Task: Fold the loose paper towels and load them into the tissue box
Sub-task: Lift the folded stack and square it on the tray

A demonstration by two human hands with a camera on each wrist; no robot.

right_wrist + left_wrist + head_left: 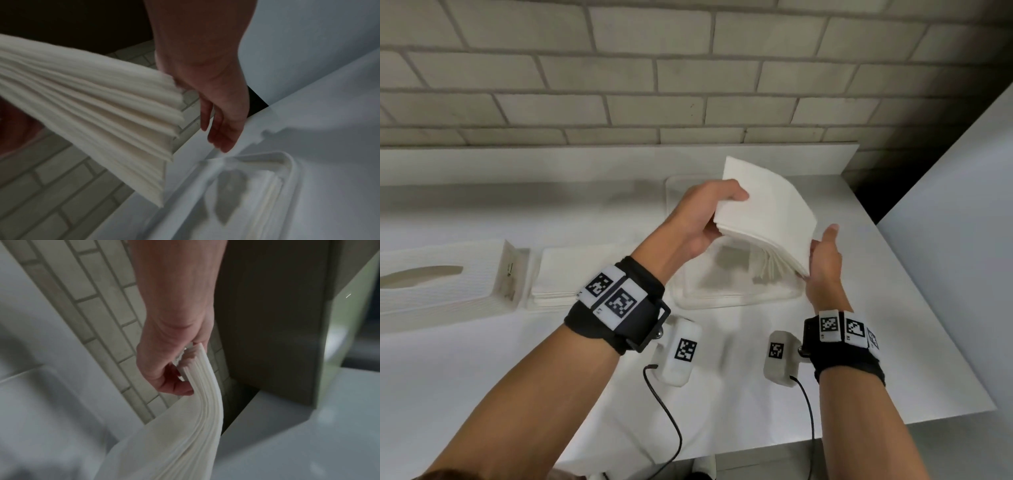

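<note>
My left hand (707, 216) grips a thick stack of white paper towels (767, 212) by its left edge, thumb on top and fingers underneath, and holds it tilted above a shallow clear tray (736, 298). The stack (185, 434) bends downward from my left hand (170, 356). My right hand (825, 255) is beside the stack's fanned right edge with straight fingers. In the right wrist view that edge (102, 116) touches the hand (220, 104) near the thumb. The white tissue box cover (431, 284), with an oval slot, lies at the far left.
A low stack of folded towels (566, 275) lies between the box cover and the tray. More towels (265, 194) lie inside the tray (290, 164). A brick wall (619, 85) backs the white table (876, 359), and a white panel (955, 222) stands at the right.
</note>
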